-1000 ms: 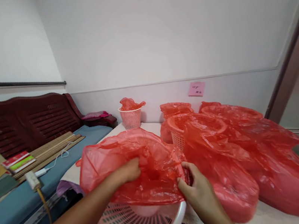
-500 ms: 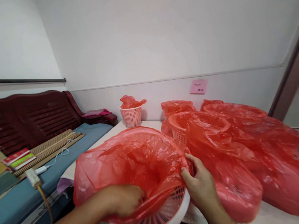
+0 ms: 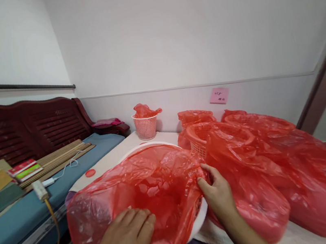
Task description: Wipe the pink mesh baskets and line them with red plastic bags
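Note:
A translucent red plastic bag (image 3: 163, 200) lines a white basket (image 3: 201, 219) at the table's front, its mouth spread open and its near left part hanging over the rim. My left hand (image 3: 131, 234) lies flat on the near left side of the bag, fingers extended, holding nothing. At the right rim, my right hand (image 3: 217, 189) pinches the bunched edge of the bag between thumb and fingers. Most of the basket is hidden under the bag; only parts of its white rim show.
Behind stands a small pink basket (image 3: 146, 127) with red plastic in it. Right, red bags cover more baskets (image 3: 198, 149). A red disc (image 3: 90, 173) lies on the table (image 3: 107, 163). A power strip (image 3: 40, 190) rests on the blue-covered bench (image 3: 8, 222) at left.
My left hand has come out of the bag's near edge, opened and moved down and left. The bag now hangs lower over the front rim. The right hand keeps its pinch.

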